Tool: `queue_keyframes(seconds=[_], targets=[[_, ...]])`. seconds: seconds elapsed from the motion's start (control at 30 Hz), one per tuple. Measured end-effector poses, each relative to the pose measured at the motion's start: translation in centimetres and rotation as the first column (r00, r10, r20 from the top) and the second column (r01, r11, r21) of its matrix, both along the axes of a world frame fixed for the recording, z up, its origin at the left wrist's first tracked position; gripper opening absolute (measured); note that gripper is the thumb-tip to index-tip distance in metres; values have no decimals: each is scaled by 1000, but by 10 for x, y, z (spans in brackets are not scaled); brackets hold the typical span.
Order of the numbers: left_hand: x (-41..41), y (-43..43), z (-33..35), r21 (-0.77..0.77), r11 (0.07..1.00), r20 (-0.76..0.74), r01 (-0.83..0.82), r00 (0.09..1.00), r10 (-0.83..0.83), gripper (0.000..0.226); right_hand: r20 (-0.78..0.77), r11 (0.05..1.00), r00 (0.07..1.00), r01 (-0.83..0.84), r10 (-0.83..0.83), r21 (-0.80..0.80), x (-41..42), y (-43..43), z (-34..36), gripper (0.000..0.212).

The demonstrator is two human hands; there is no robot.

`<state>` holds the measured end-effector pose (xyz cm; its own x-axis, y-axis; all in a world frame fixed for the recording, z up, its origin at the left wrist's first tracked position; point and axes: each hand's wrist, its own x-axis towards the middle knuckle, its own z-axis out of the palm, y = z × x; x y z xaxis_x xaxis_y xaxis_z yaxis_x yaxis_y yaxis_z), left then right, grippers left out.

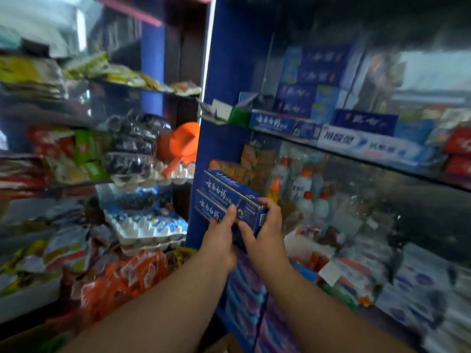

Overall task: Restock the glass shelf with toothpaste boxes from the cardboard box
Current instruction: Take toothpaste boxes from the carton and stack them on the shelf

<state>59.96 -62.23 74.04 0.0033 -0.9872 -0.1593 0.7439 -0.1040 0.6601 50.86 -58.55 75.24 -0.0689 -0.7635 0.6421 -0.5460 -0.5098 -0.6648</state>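
Two stacked dark-blue cardboard toothpaste boxes are gripped by left hand and right hand — below the partly stocked glass shelf; placement is judged pending.

Glossy blue card toothpaste boxes in my hands; glass shelf shiny, see-through; orange plastic scoop smooth; egg trays matt pulp.

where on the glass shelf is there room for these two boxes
Both hands hold two blue boxes. The glass shelf looks bare only behind the front blue box, left of the blue stack. The shelf's right end is crowded with red packs.
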Motion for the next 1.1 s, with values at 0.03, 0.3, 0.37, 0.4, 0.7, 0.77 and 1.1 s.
queue_keyframes(seconds=[0.03,0.3,0.37,0.4,0.7,0.77,1.1], targets=[[1,-4,13,-41,999,-14,-2,1000,1,41,8,999,1000,-17,17,-40,0,-3,16,57],[-5,-40,131,-372,928,176,-27,979,99,36,40,977,998,-39,48,-209,-15,-33,151,66],[-12,-45,156,-395,919,338,3,930,143,40,87,977,994,-44,63,-206,-25,-42,175,63],[-15,-48,165,-391,920,430,32,890,152,45,104,979,992,-46,67,-198,-32,-48,186,61],[-63,-109,192,-293,938,882,186,430,190,70,-16,995,1000,16,-17,-100,-89,-110,231,51],[-70,-127,184,-280,940,926,193,313,212,67,-82,997,995,43,-48,-69,-96,-127,226,52],[-84,-155,179,-245,955,963,166,151,221,77,-126,961,955,274,-268,34,-113,-169,228,42]])
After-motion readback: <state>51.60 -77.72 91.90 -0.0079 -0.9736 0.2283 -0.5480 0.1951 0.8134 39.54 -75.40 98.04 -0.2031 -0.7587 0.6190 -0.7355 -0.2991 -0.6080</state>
